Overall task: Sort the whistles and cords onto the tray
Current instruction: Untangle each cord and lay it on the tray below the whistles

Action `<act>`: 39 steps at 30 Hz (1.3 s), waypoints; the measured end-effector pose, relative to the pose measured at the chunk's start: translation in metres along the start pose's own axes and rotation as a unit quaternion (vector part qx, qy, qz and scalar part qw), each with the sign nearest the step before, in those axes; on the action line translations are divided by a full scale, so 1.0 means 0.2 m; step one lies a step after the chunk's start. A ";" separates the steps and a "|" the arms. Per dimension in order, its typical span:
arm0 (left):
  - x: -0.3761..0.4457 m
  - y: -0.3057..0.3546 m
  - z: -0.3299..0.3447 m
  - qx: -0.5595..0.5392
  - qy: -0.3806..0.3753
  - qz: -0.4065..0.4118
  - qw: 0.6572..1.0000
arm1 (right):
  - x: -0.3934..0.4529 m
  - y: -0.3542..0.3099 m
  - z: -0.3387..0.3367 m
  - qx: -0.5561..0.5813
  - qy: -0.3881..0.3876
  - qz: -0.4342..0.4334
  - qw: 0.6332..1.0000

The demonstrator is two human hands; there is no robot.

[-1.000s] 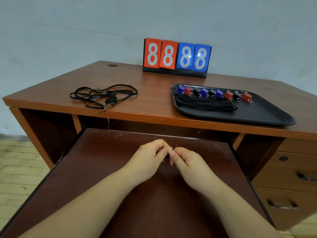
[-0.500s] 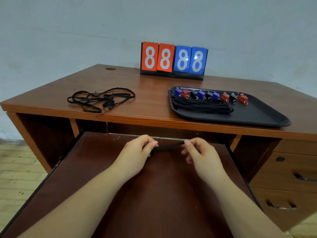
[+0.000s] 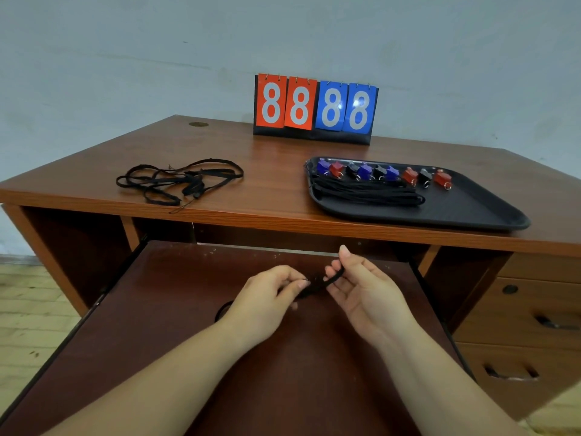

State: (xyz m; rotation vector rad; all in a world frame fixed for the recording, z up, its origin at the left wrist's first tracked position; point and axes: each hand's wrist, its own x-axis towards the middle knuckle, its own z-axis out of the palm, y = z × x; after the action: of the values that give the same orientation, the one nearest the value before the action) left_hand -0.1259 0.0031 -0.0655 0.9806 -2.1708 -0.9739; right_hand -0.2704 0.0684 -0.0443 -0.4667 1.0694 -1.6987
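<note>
Whistles (image 3: 383,175) lined up in one row along the far edge of a black tray (image 3: 471,209) on the right of the wooden worktop (image 3: 276,190): blue, red and black bodies, several with small metal rings. Just in front of that row, on the same tray, a bundle of black cords (image 3: 367,193) laid lengthwise. Well apart on the left of the worktop, a loose tangle of black cords (image 3: 176,180) lying flat near the front edge. Below and in front, over a pulled-out dark brown shelf (image 3: 157,309), one more black cord (image 3: 317,284) stretched between two bare hands. Left hand (image 3: 267,300) pinching one end between thumb and curled fingers; a loop of the cord showing just behind the left wrist. Right hand (image 3: 367,294) turned palm up, fingers curled round the other part of the cord, index finger pointing up. Hands close together, nearly touching. At the back of the worktop, against a pale wall, a flip scoreboard (image 3: 316,110) with two orange and two blue cards, all reading 8. On the right, drawers (image 3: 534,325) with dark handles.
</note>
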 end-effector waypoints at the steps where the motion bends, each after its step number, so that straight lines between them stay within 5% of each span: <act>1: 0.00 0.00 0.00 -0.018 0.002 -0.001 1.000 | 0.00 0.00 0.00 -0.009 -0.002 -0.005 1.000; 15: 0.02 0.02 -0.02 -0.208 0.089 -0.046 0.973 | 0.00 0.04 -0.01 -0.176 0.002 -0.096 0.980; 21: 0.02 0.04 -0.04 -0.312 0.058 -0.058 0.946 | -0.03 0.03 0.00 -0.234 -0.012 -0.117 0.965; 39: 0.01 0.04 -0.04 -0.339 0.023 -0.056 0.939 | -0.03 0.05 0.01 -0.285 -0.074 -0.103 0.950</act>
State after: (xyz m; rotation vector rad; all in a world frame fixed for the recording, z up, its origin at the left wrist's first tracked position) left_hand -0.1245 0.0017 -0.0538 0.7701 -1.5547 -1.5869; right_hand -0.2602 0.0721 -0.0498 -1.0901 1.4367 -1.4805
